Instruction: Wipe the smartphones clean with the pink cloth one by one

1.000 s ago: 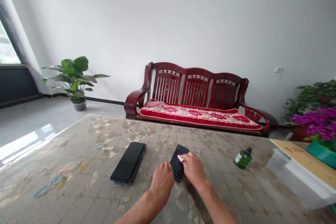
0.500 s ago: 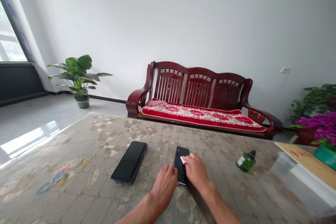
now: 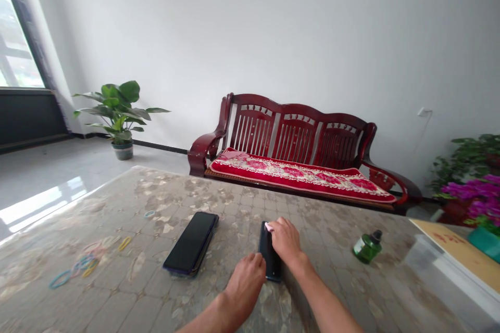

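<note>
Past the tabletop (image 3: 324, 260) sits a red bench (image 3: 296, 136). A phone (image 3: 273, 271) lies near the tabletop's middle. The left hand (image 3: 247, 277) curls beside it, grip unclear; the right hand (image 3: 287, 242) pinches something pink (image 3: 269, 227) that has moved to its far end.

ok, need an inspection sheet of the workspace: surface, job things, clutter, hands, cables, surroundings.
Surface: patterned table cover, glossy, light creases.
Job's things: dark phone flat, partly hidden by the hands; pink piece at its far end.
Clutter: black-screened phone flat at left, colored bands far left, green bottle upright at right, clear bin far right.
Hands: right hand pinches the pink piece in its fingers; left hand at phone's near left edge, grip unclear.
Cables: thin wall cord, off the table.
Surroundings: wooden bench, plants.
</note>
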Demonstrator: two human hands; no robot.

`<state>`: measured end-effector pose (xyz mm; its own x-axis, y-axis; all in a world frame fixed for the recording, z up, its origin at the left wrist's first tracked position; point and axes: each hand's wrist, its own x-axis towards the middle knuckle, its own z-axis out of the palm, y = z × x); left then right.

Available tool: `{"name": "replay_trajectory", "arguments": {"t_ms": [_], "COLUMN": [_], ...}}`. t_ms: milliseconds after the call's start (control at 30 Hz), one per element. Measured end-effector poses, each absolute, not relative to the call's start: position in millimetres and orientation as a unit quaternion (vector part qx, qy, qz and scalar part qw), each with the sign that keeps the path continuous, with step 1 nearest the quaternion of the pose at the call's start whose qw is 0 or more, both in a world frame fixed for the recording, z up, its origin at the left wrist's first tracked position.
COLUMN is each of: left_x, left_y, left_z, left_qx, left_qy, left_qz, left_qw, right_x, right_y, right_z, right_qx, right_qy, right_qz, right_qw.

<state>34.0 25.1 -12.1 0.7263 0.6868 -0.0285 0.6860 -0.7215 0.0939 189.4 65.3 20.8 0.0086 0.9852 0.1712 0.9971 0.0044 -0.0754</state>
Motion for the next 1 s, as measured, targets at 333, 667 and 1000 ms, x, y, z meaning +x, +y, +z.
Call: {"name": "replay_trajectory", "arguments": {"t_ms": [333, 667, 1000], "left_x": [38, 34, 36], "left_y": [28, 24, 23], "left_z": [-20, -14, -13], "left_qx": [0.935, 0.939, 0.939], "left_qy": [0.352, 0.342, 0.342], "left_qz": [0.003, 0.002, 0.000], "left_qw": [0.040, 0.034, 0.033], "right_x": [181, 177, 180], "right_y": [40, 81, 54], "right_z": [22, 25, 24], "right_qx": [-0.657, -0.675, -0.643], "right_qy": [-0.749, -0.734, -0.760], "right_qz": [-0.020, -0.030, -0.013], "right_qw": [0.084, 0.075, 0.092]}}
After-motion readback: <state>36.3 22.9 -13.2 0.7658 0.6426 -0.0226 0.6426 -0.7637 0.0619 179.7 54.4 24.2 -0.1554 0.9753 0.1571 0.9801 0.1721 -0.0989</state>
